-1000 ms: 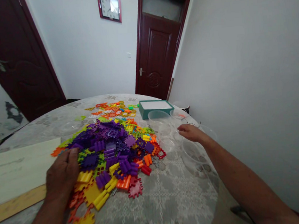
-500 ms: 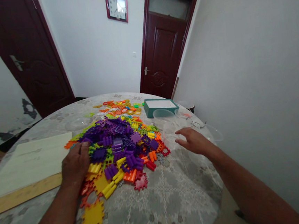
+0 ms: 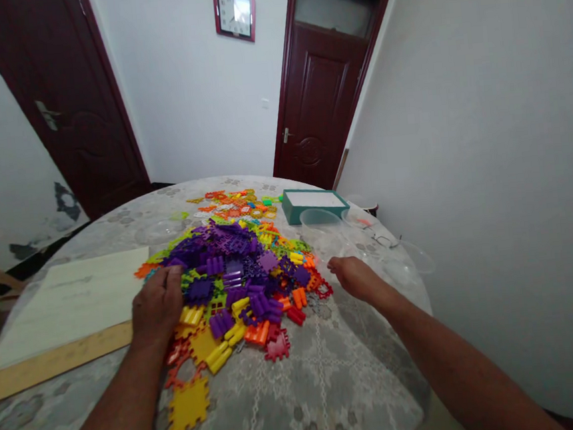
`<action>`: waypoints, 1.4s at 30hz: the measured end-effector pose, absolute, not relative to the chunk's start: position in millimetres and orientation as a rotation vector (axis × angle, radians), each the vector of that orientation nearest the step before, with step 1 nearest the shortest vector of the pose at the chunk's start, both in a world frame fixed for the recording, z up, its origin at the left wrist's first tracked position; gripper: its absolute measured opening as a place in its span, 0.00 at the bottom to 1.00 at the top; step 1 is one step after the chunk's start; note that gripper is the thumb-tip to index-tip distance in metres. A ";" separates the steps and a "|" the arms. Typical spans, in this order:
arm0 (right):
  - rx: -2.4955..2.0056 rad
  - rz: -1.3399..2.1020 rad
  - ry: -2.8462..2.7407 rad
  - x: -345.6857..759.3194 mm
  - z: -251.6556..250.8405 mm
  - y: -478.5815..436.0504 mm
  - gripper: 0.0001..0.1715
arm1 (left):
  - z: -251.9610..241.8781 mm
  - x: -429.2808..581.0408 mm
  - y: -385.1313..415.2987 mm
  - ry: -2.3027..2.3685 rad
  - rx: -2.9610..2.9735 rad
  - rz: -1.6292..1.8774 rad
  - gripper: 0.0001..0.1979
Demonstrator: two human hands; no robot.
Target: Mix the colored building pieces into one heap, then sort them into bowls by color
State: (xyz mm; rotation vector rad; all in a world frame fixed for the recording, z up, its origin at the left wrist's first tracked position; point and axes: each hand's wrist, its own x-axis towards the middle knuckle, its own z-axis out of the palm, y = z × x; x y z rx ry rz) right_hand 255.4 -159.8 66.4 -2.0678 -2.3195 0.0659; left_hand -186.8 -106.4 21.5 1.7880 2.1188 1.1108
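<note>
A large heap of plastic building pieces [image 3: 233, 243] lies on the table, mostly purple on top, with yellow, orange, red and green ones around. My left hand [image 3: 156, 305] rests against the heap's left side, its fingers close together and partly curled; whatever they hold is hidden. To the right of the heap, my right hand [image 3: 357, 277] is closed in a pinch, apart from the pieces. Anything between its fingertips is too small to make out. Just beyond it stands a clear plastic cup [image 3: 320, 219]. A yellow toothed square [image 3: 189, 405] lies at the near end.
A green box with a white inside [image 3: 314, 206] stands behind the cup. Clear lids or dishes [image 3: 415, 257] and a pair of glasses [image 3: 386, 240] lie at right. A paper sheet [image 3: 73, 304] with a wooden ruler-like strip [image 3: 58, 362] is at left on the patterned tablecloth [image 3: 325, 379].
My right hand has gone from spread thumb and finger to a pinch and has come slightly nearer the heap. My left hand stays by the heap. The view has shifted a little left.
</note>
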 end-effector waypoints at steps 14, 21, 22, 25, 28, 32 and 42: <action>-1.636 -0.473 -1.967 253.9 47.4 -231.2 0.20 | 23.9 -185.7 -107.9 2.116 1.863 1.071 0.26; -1.832 -0.604 -1.839 315.4 23.9 -314.7 0.23 | 26.9 -183.6 -103.4 2.124 1.883 1.031 0.26; -1.858 -0.595 -1.844 321.8 18.5 -318.5 0.22 | 26.4 -183.8 -102.1 2.127 1.886 1.009 0.26; -1.919 -0.533 -1.867 332.5 5.5 -319.4 0.18 | 24.5 -184.6 -98.9 2.131 1.907 0.963 0.27; -1.957 -0.481 -1.898 331.6 1.1 -314.7 0.18 | 23.3 -185.2 -97.6 2.133 1.948 0.952 0.28; -1.864 -0.430 -1.911 320.5 6.4 -312.5 0.17 | 25.6 -184.8 -98.8 2.154 1.940 0.906 0.29; -1.805 -0.535 -1.454 355.0 29.9 -320.6 0.21 | 22.4 -188.8 -94.8 2.136 1.944 0.882 0.30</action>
